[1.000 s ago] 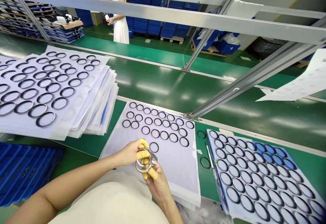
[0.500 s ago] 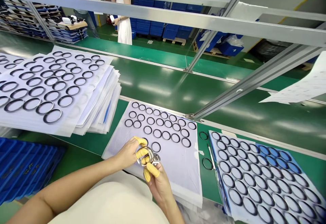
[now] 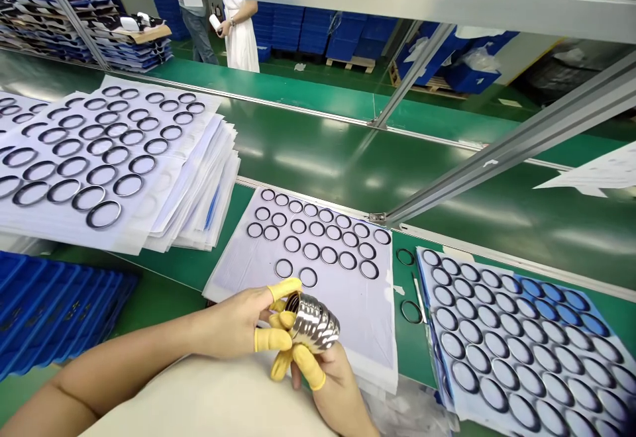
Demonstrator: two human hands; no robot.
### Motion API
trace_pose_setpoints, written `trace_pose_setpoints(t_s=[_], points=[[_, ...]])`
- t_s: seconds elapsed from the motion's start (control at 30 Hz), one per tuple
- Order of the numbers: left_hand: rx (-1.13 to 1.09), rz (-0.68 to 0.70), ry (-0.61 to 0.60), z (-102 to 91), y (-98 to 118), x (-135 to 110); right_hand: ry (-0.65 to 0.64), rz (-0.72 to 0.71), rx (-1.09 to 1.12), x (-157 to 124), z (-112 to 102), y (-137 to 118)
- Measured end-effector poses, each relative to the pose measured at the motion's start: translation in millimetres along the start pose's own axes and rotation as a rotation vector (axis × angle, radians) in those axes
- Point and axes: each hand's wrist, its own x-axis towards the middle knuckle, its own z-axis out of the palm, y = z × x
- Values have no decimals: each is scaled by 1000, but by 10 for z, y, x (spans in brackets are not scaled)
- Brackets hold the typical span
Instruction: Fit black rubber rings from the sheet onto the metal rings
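Observation:
My left hand (image 3: 243, 321) and my right hand (image 3: 330, 381) both wear yellow finger cots and together grip a stack of shiny metal rings (image 3: 313, 321) held on its side. They hover over the near edge of a white sheet (image 3: 348, 304) that carries rows of black-rimmed rings (image 3: 318, 238). The left fingertips pinch the stack's left end; the right hand cradles it from below.
A pile of white sheets with rings (image 3: 99, 159) lies left. A blue tray full of rings (image 3: 521, 331) sits right, with two loose rings (image 3: 411, 311) and a thin tool (image 3: 417, 289) beside it. Blue bins (image 3: 44, 318) at lower left. Green conveyor (image 3: 348, 165) behind; people (image 3: 241, 33) stand far back.
The stack of rings has turned from facing me to lying on its side, and both hands have shifted slightly right and lower. The camera tilted a little downward.

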Motion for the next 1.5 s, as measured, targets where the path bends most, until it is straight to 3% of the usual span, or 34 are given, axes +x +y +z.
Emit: trace_pose_setpoints(t_s=[0.17,0.43,0.73,1.1,1.2,1.37,1.5], points=[[-50,45,-113,20,45,-37,-58,-118,-155,-29,-8,-215],[187,106,-150,-70,71,-31,-76,-356,-423,-71,-53,-243],[118,113,-185,-41,55,-22,-107,-382,-499,-89,-50,-301],[371,289,-155,-51,67,-64,-105,-523,-767,-165,-111,-242],[396,329,-172,-52,69,-59,-134,-501,-733,-131,-103,-303],[444,305,-178,-63,55,-75,-164,-252,-554,-70,-74,-376],[488,285,-115,-101,20,-105,-93,-254,-516,-43,-79,-380]])
